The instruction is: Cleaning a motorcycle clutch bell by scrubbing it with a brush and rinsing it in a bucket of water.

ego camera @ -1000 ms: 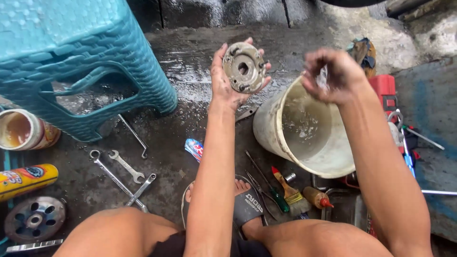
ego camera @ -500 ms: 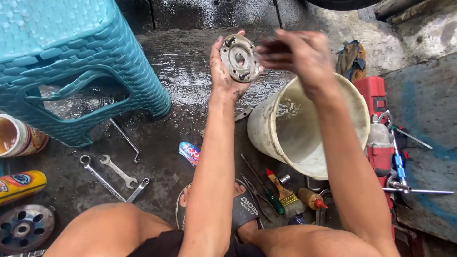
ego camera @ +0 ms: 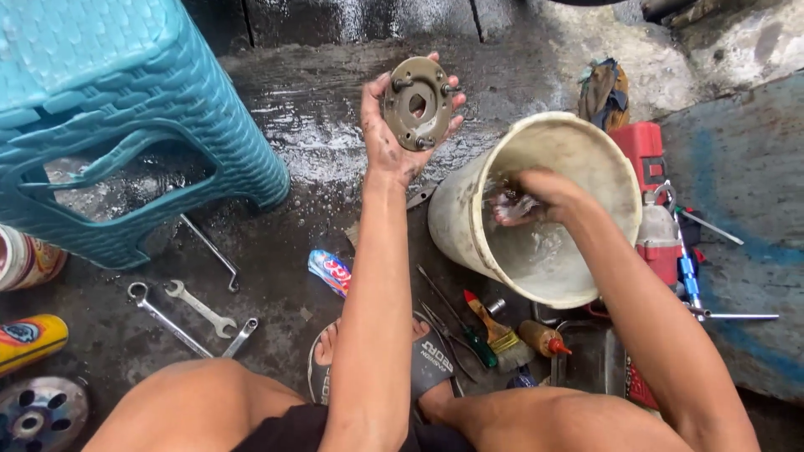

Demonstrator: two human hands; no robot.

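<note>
My left hand (ego camera: 387,138) is raised over the wet floor and holds a round, dull metal disc (ego camera: 418,102) with a centre hole and small studs, its flat face toward me. My right hand (ego camera: 536,194) reaches down inside a dirty white plastic bucket (ego camera: 469,192), fingers closed around something small and blurred that I cannot make out. The bucket stands tilted just right of my left forearm.
A teal plastic stool (ego camera: 109,125) stands at the left. Spanners (ego camera: 188,308), a small packet (ego camera: 329,272), screwdrivers and a brush (ego camera: 490,328) lie on the floor near my sandalled foot (ego camera: 419,368). A red power tool (ego camera: 649,192) lies right of the bucket; a metal wheel part (ego camera: 38,414) sits bottom left.
My right hand has dropped from beside the disc into the bucket. The disc in my left hand has been turned and now shows its flat face.
</note>
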